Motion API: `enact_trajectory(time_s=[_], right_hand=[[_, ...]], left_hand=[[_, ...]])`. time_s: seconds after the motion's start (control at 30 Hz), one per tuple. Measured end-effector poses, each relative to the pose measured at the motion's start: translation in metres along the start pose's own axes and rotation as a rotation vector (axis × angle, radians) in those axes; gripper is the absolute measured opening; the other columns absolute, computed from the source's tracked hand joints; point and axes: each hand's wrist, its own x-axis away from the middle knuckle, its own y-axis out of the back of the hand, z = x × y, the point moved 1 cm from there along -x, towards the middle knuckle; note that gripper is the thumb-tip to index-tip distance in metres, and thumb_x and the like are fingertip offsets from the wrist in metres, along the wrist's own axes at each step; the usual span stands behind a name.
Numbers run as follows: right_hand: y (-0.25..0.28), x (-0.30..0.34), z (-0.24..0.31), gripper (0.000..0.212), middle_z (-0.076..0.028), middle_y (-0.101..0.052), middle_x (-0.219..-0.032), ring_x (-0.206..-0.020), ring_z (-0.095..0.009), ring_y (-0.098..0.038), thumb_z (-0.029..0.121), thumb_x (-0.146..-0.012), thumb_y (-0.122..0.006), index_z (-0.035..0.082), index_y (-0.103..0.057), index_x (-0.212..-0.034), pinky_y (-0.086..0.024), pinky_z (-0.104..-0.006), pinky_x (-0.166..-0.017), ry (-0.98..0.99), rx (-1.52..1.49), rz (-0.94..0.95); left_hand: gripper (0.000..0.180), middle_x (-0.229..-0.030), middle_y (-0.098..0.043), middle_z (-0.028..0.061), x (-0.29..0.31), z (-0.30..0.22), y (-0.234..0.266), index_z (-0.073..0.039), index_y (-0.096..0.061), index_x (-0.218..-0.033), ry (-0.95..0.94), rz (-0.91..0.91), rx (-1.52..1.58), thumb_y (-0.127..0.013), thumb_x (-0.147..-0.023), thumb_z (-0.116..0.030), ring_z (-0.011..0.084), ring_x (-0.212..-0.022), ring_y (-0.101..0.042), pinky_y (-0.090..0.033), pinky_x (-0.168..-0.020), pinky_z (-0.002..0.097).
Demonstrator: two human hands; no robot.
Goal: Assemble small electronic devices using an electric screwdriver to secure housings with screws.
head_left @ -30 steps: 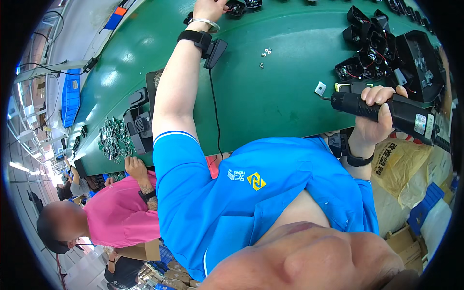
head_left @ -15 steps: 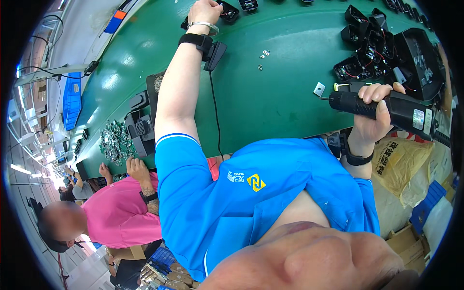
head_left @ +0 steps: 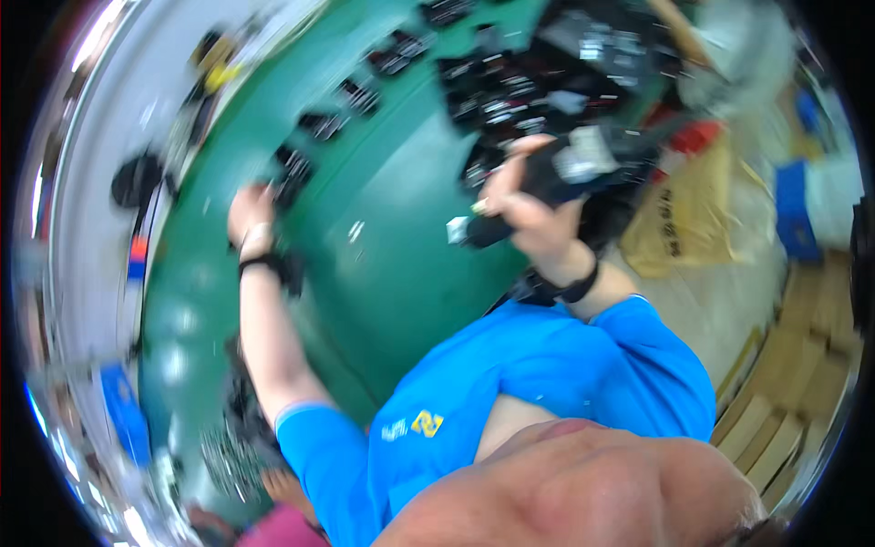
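The picture is smeared by motion. My right hand (head_left: 538, 205) is closed around a black electric screwdriver (head_left: 547, 173), its nose pointing left over the green table (head_left: 383, 301). By the nose appears a small pale square piece (head_left: 458, 230); I cannot tell whether they touch. My left hand (head_left: 249, 211) is stretched far out to the left, right beside a small black housing (head_left: 293, 175). Its fingers are too blurred to show whether they grip the housing. Between my hands lie a few small shiny screws (head_left: 356, 232).
More black housings (head_left: 360, 96) stand in a row toward the far side. Black parts (head_left: 497, 96) crowd the far right, beside a dark tray (head_left: 606, 50). A yellowish bag (head_left: 679, 214) and cardboard boxes (head_left: 793, 365) are at right. A co-worker's pink sleeve (head_left: 283, 529) shows at lower left.
The whole view has swung, bringing the row of housings and the boxes further into sight. My left hand remains far out beside the housings; my right hand still holds the screwdriver.
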Motion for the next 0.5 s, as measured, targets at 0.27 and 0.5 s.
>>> enact_trajectory(time_s=[0.27, 0.5], right_hand=[[-0.006, 0.005, 0.016, 0.042, -0.001, -0.052, -0.070, -0.062, -0.006, -0.049, -0.004, -0.070, -0.058, 0.003, -0.039, -0.107, -0.039, -0.0217, -0.058, -0.057, 0.007, 0.005], [-0.008, 0.003, 0.024, 0.041, 0.000, -0.051, -0.070, -0.062, -0.006, -0.049, -0.002, -0.070, -0.058, 0.004, -0.040, -0.106, -0.040, -0.0227, -0.058, -0.009, -0.004, 0.026]], left_hand=[[0.017, -0.080, -0.056, 0.0111, 0.012, -0.021, 0.009, -0.007, -0.057, -0.073, -0.041, -0.201, -0.176, -0.061, -0.070, -0.022, 0.0292, -0.074, -0.055, -0.044, -0.064, 0.0390], [0.033, -0.095, -0.055, 0.0153, 0.004, -0.008, -0.001, -0.005, -0.051, -0.096, 0.008, -0.226, -0.035, -0.063, -0.067, -0.011, 0.0312, -0.089, -0.053, -0.043, -0.075, 0.0389]])
